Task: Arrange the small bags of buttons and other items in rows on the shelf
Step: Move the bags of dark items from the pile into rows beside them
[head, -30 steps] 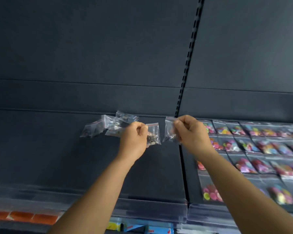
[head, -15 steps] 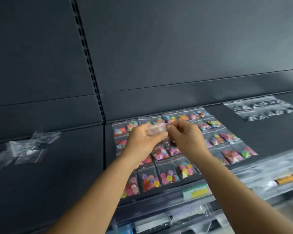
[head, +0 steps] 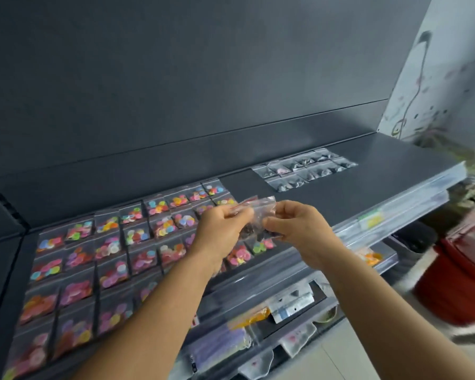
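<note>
Both hands hold small clear bags with dark pieces [head: 255,215] in the air above the dark shelf [head: 381,157]. My left hand [head: 221,231] pinches their left side, my right hand [head: 296,229] their right side. How many bags are pinched together I cannot tell. Under and to the left of my hands, several rows of bags of coloured buttons [head: 107,248] lie flat on the shelf. Farther right and back, a small block of bags with dark items [head: 305,168] lies in two or three rows.
A clear plastic strip [head: 395,204] edges the shelf front. Lower shelves [head: 285,303] hold more packets, some orange. A red bucket [head: 458,278] stands at the lower right on the floor. A white wall [head: 450,64] rises on the right beside the shelf end.
The view has swung right from the empty left bay, where a loose pile of clear bags stayed behind. Both hands carried the bags rightward over the coloured button rows.
</note>
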Motion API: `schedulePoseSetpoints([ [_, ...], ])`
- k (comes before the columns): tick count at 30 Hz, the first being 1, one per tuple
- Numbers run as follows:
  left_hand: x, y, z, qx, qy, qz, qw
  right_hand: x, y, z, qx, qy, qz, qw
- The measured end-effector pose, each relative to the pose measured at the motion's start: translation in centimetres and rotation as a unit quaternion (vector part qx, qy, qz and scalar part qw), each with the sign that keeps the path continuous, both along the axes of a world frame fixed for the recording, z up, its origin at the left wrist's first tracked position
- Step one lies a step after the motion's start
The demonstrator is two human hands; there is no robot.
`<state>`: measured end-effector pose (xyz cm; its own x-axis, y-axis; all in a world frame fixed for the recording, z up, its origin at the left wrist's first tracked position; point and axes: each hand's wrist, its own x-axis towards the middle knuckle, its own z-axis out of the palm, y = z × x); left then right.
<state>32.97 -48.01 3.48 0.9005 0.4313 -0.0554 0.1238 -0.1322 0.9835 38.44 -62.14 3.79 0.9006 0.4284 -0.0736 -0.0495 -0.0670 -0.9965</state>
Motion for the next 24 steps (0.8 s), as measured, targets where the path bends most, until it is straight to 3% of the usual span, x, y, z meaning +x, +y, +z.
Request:
schedulePoseSetpoints([
  [9,5.1,-3.9,-0.4,0.023,0.014,-0.029,0.999,4.4,-4.3,-1.2,0.015,0.045,-0.097,0.994],
  [24,14.9,-3.2,-3.4,0.037,0.042,-0.044,0.997,15.3,-5.3,-3.2,-0.102,-0.01,-0.186,0.977],
])
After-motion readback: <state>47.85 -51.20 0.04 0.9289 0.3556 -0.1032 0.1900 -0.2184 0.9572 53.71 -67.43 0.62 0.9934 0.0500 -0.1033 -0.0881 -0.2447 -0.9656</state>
